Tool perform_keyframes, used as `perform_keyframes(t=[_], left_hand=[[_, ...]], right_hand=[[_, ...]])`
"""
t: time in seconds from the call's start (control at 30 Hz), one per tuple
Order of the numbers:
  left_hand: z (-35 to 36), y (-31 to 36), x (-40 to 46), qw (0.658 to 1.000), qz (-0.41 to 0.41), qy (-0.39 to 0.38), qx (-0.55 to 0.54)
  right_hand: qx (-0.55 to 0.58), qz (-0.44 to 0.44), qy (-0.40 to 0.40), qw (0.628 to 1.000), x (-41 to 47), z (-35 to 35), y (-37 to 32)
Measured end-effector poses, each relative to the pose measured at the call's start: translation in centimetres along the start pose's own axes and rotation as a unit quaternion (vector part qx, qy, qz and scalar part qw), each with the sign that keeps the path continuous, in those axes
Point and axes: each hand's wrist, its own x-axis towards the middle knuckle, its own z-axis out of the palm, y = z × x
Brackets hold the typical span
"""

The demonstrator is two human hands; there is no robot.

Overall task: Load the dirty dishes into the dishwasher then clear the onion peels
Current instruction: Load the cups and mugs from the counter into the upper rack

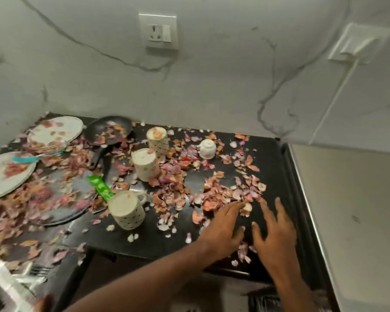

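Note:
Pink and brown onion peels (232, 192) cover the black counter (270, 158). Both my hands lie flat on the counter's right front part, fingers spread. My left hand (225, 228) touches the near edge of a peel heap, and my right hand (274, 230) rests beside it. Three dotted mugs stand upside down: one near the front (126, 210), one in the middle (144, 164), one further back (158, 138). A small white cup (207, 148) sits at the back right. Two dirty plates (56, 131) (7, 174) and a black frying pan (109, 129) lie at the left.
A dark flat griddle (65, 199) under peels lies at the left front, a green packet (100, 188) on its edge. A fork (40, 270) and shiny items sit at the bottom left. A grey appliance top (358, 210) adjoins the counter on the right. Wall sockets (159, 32) are behind.

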Motion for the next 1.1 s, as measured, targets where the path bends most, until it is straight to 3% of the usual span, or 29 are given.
perform_keyframes(t=[0.2,0.6,0.8,1.1], left_hand=[[-1.6,-2.4,0.3,0.997,-0.063,0.052,0.006],[-3.8,-3.3,4.9,0.981,-0.124,0.152,0.010],[-5.1,-4.8,7.6,0.976,-0.141,0.164,0.007],[-8.8,-5.8,14.6,0.986,-0.082,0.121,0.076]], right_hand=[[0.007,-0.029,-0.080,0.996,2.7,2.0,-1.4],[0.067,-0.084,-0.121,0.987,11.2,1.9,-1.1],[0.089,-0.085,-0.124,0.985,12.9,1.9,-1.0],[0.075,-0.062,-0.108,0.989,14.1,2.1,-3.2]])
